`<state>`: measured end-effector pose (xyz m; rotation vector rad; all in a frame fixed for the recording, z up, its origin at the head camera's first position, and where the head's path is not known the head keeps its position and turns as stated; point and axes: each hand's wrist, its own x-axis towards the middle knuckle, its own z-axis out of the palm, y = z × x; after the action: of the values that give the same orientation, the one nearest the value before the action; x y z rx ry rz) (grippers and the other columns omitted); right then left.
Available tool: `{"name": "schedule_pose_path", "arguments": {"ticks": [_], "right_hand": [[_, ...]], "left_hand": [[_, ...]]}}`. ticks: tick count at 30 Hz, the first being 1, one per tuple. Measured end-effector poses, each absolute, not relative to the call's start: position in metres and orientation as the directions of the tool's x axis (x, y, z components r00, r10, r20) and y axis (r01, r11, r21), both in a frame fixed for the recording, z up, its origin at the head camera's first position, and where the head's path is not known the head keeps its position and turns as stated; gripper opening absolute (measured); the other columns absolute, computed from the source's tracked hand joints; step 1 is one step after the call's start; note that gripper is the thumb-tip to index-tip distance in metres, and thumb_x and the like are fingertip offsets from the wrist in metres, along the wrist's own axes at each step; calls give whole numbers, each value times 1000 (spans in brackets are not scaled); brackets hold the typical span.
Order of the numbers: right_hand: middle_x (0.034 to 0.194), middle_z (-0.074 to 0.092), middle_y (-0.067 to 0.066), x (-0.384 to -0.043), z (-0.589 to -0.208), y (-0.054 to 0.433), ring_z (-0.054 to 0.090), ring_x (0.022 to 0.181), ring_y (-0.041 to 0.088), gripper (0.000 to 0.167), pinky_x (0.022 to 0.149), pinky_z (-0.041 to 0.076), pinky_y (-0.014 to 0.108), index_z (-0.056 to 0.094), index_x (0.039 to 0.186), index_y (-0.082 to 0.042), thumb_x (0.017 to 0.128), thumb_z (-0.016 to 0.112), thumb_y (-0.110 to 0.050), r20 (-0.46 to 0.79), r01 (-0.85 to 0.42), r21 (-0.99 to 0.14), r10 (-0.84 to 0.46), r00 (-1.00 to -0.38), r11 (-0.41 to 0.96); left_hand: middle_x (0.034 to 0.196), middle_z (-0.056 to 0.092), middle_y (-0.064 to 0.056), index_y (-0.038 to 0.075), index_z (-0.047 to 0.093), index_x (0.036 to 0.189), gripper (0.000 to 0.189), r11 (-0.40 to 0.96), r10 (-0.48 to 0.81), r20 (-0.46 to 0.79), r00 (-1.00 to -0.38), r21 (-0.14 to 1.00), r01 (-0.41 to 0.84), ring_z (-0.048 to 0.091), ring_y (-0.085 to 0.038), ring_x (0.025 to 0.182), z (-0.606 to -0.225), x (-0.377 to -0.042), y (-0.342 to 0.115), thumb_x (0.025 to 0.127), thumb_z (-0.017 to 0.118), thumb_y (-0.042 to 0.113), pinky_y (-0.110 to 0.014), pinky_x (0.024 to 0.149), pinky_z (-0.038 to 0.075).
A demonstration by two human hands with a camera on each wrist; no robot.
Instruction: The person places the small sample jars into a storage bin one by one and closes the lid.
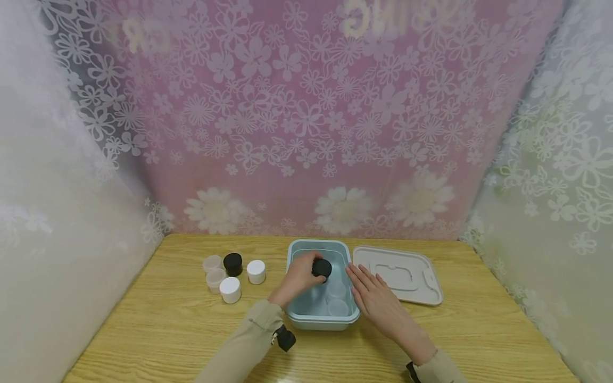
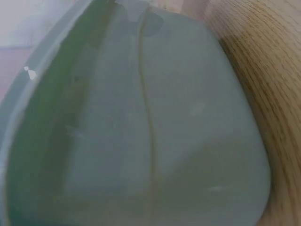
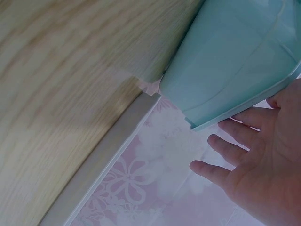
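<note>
My left hand (image 1: 300, 273) reaches over the light blue plastic tub (image 1: 322, 319) and grips a small round jar with a black lid (image 1: 322, 268) between thumb and fingers. Inside the tub, toward its near right corner, translucent round containers (image 1: 338, 307) lie on the bottom. With its fingers straight, my right hand (image 1: 378, 303) rests on the tub's right rim; in the right wrist view its fingers (image 3: 237, 134) spread along that rim. Only the tub's outer wall (image 2: 197, 108) shows in the left wrist view, and the left hand is out of that picture.
Left of the tub stand a black jar (image 1: 233, 264), two white jars (image 1: 256, 272) and translucent pinkish cups (image 1: 215, 279). A pale grey lid (image 1: 421, 293) lies flat to the tub's right. Flowered curtains (image 1: 306, 133) hang behind and along both sides of the wooden table (image 1: 158, 330).
</note>
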<state>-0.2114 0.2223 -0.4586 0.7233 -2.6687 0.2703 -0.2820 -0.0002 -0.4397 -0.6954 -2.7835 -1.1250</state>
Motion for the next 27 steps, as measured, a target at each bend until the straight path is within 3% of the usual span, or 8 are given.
{"name": "schedule_pose_path", "arguments": {"ticks": [14, 27], "right_hand": [[156, 45, 11, -212, -458, 222, 42, 144, 34, 51, 112, 39, 61, 46, 152, -4, 105, 55, -21, 367, -507, -71, -450, -814, 859], [156, 46, 11, -212, -458, 222, 42, 143, 34, 51, 110, 41, 62, 46, 152, -5, 105, 55, -21, 384, -504, -73, -443, -810, 860]], "left_hand": [[118, 67, -23, -4, 62, 125, 46, 737, 326, 75, -942, 604, 303, 64, -39, 111, -450, -288, 13, 86, 82, 9, -50, 94, 55], [134, 62, -21, -3, 55, 140, 53, 675, 482, 59, -874, 611, 414, 59, -36, 123, -455, -296, 17, 89, 69, -7, -46, 100, 53]]}}
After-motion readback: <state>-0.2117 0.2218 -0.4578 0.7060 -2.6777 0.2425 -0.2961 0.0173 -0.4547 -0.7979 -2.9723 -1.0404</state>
